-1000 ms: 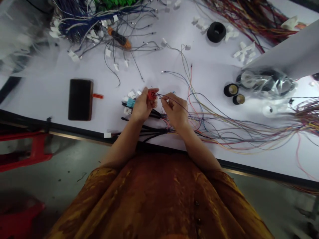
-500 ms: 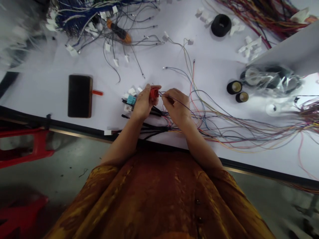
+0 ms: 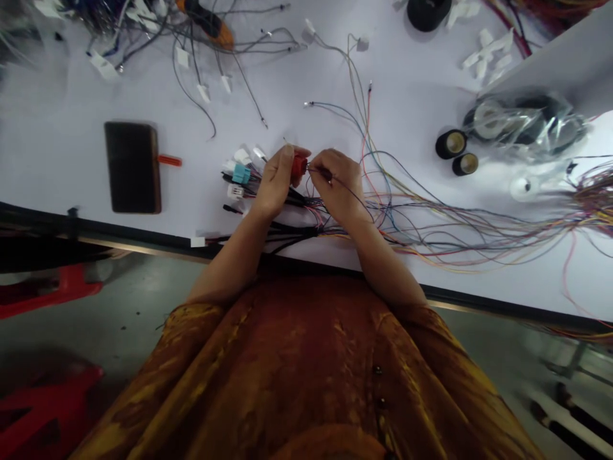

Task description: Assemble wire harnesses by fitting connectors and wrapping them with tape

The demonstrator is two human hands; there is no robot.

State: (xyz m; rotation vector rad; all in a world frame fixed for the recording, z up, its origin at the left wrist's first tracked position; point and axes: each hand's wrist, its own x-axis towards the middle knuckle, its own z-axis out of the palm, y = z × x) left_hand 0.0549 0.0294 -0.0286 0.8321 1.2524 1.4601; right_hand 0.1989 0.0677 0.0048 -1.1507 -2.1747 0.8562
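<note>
Over the counter (image 3: 407,96), the red connector (image 3: 299,168) (likely light, rigid, best held by its sides) is grasped by the left grip (image 3: 275,180), a pliable-looking wire (image 3: 351,192) pinched by the right grip (image 3: 340,182).

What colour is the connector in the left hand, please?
The connector is red, best seen in the head view.

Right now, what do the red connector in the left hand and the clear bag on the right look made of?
Red connector: probably hard plastic, from its blocky shape and even colour; its finish is too blurred to judge. Clear bag: likely thin, glossy plastic film, given its creases and highlights.
</note>
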